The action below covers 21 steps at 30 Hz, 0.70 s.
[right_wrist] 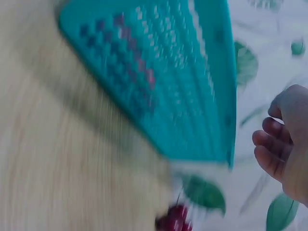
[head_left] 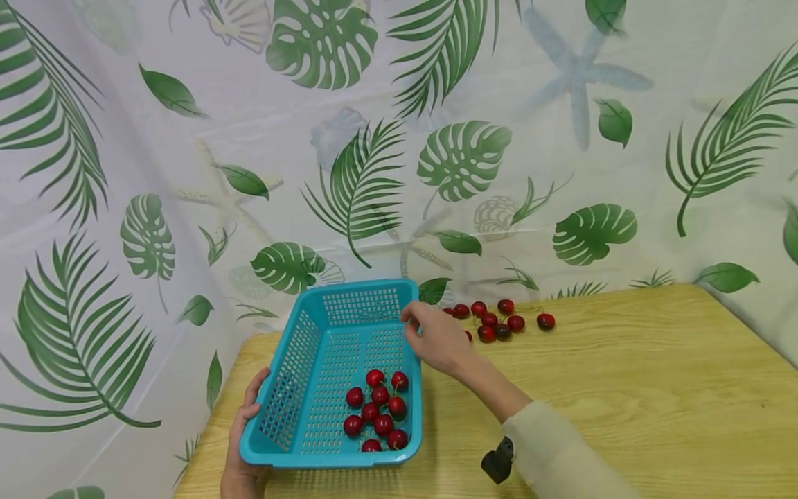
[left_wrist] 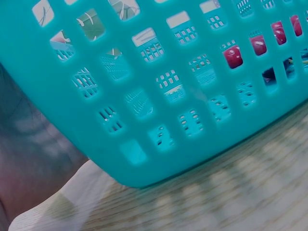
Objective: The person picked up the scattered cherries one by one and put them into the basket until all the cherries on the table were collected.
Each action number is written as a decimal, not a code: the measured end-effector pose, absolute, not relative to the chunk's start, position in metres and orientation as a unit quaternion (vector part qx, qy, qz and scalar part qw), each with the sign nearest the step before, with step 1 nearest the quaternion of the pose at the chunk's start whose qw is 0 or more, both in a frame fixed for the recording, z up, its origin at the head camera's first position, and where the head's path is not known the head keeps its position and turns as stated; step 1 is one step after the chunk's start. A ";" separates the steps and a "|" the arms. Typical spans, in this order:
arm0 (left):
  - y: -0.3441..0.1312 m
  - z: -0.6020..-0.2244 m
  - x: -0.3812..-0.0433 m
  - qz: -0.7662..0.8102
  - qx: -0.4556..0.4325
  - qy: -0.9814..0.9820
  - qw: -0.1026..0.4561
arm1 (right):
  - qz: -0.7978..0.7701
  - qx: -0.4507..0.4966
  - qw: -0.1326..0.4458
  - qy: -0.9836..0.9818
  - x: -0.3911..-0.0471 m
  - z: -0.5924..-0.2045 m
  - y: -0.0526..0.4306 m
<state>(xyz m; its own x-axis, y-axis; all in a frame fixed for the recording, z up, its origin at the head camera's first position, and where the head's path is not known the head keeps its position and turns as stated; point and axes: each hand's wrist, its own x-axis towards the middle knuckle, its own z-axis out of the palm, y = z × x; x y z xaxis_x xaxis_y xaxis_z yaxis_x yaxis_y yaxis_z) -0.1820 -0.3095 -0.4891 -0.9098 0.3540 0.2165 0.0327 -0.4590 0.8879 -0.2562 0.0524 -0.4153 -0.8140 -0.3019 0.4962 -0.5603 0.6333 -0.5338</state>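
Note:
A blue perforated plastic basket stands on the table with several red cherries in its near right part. My left hand rests against the outside of the basket's left wall, its fingertips by the rim. In the left wrist view, part of that hand shows beside the wall. Over the basket's far right rim is my right hand, fingers loosely bent, with no cherry visible in it. The right wrist view shows the same hand with its fingers curled in, apart from the basket wall.
More cherries lie loosely grouped on the wooden table, right of the basket by the back edge. One cherry sits a little apart. A leaf-patterned white sheet hangs behind and to the left. A black band is on the right wrist.

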 end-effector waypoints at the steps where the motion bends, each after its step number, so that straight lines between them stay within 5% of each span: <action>1: -0.309 -0.489 -0.182 0.832 0.188 0.514 0.094 | 0.348 0.223 0.188 -0.891 -0.261 -0.418 0.061; 13: -0.307 -0.487 -0.183 0.833 0.185 0.514 0.092 | 0.269 0.038 0.141 -0.952 -0.301 -0.462 0.180; 21: -0.308 -0.485 -0.182 0.831 0.186 0.515 0.095 | 0.228 0.019 0.046 -0.972 -0.309 -0.475 0.235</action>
<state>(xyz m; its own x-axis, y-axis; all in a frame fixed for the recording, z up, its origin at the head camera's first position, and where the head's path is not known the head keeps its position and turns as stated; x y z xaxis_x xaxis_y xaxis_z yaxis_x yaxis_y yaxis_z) -0.1821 -0.3080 -0.4855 -0.9126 0.3492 0.2124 0.0350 -0.4510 0.8919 -0.3092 0.2346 -0.4746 -0.9951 -0.0154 0.0978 -0.0572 0.8955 -0.4414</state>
